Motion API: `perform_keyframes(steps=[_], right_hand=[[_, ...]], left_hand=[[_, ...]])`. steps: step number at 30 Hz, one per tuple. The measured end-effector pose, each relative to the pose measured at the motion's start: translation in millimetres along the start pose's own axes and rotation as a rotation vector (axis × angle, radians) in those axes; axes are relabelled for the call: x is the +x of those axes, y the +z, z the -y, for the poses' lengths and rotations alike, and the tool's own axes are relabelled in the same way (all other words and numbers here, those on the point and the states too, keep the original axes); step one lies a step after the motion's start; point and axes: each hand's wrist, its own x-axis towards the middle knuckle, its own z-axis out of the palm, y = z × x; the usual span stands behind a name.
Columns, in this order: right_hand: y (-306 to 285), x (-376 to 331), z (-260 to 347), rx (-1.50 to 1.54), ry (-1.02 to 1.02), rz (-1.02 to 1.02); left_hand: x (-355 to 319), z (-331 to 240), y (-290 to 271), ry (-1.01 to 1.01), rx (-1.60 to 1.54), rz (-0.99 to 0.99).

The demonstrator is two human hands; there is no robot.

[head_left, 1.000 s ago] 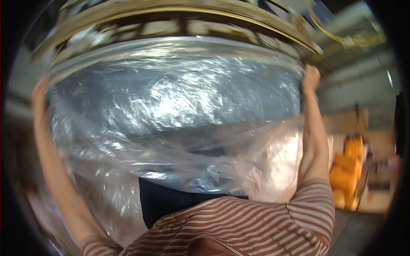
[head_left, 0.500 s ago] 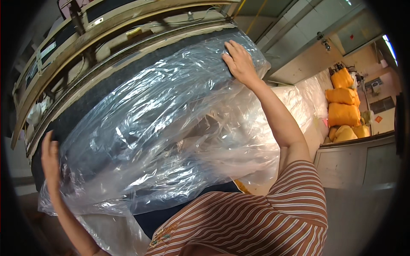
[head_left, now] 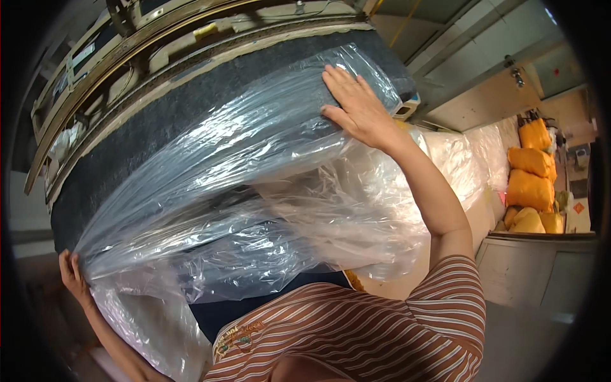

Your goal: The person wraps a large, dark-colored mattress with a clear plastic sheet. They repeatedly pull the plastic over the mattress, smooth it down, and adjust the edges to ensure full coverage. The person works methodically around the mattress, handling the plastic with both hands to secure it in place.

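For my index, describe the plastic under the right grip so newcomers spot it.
Find the long dark surface across the upper left. Clear, wrinkled plastic lies over its near side, beneath the right grip. Its glossy highlights set it apart from the dull surface.

On my screen I could pass along the bare dark-grey worktop strip toward eleven o'clock; beyond it a long tan rail blocks me, and crinkled transparent plastic sheeting fills centre to six.
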Motion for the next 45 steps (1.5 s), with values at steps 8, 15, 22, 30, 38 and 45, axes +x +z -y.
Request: perform_keyframes(steps=[8, 15, 22, 30, 38, 45], right_hand=[[3, 28, -22, 0.058, -0.078, 0.004], [6, 24, -67, 0.185, -0.032, -0.202], [16, 75, -95, 0.247, 0.206, -0.438], [-24, 120, -86, 1.081, 0.307, -0.261], [55, 145, -53, 0.534, 0.432, -0.743], [58, 155, -102, 0.368, 0.48, -0.726]], left_hand=[[-52, -44, -55, 0.079, 0.227, 0.034], [-92, -72, -58, 0.014, 0.166, -0.086], [-154, -75, -56, 0.183, 0.248, -0.014], [-98, -29, -33, -0.534, -0.469, -0.325], [78, 80, 53, -0.213, -0.075, -0.358], [159, 52, 114, -0.339, -0.233, -0.301]])
